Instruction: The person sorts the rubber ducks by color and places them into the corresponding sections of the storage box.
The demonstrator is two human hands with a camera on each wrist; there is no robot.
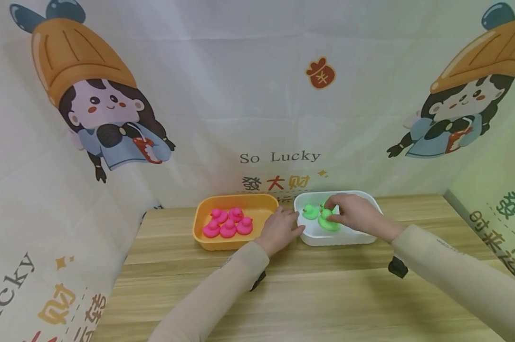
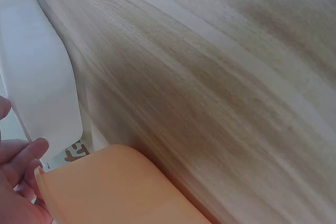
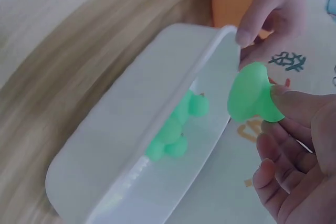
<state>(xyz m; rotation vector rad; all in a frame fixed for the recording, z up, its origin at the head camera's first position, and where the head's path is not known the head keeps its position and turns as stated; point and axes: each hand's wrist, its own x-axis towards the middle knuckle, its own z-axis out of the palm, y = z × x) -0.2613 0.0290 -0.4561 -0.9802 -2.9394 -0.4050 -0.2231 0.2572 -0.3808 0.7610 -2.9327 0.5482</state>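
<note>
My right hand (image 1: pixel 357 213) is over the white plastic tray (image 1: pixel 338 239), pinching a light green toy duck (image 3: pixel 248 93) between thumb and fingers. The right wrist view shows this duck above the tray's rim, its flat underside turned to the camera. Inside the tray lie other green ducks, one (image 1: pixel 310 212) at the left and one (image 1: pixel 324 206) partly hidden behind the held duck and my fingers. My left hand (image 1: pixel 280 230) rests at the tray's left end, relaxed fingers and thumb touching its rim around the corner, its wrist close to the orange tray (image 1: pixel 262 209).
Several pink ducks (image 1: pixel 228 228) sit grouped in the left part of the orange tray. Both trays stand side by side at the back of the wood-grain table (image 1: pixel 317 304). Directly behind them hangs a printed cloth (image 1: pixel 223 118), with more cloth along both sides.
</note>
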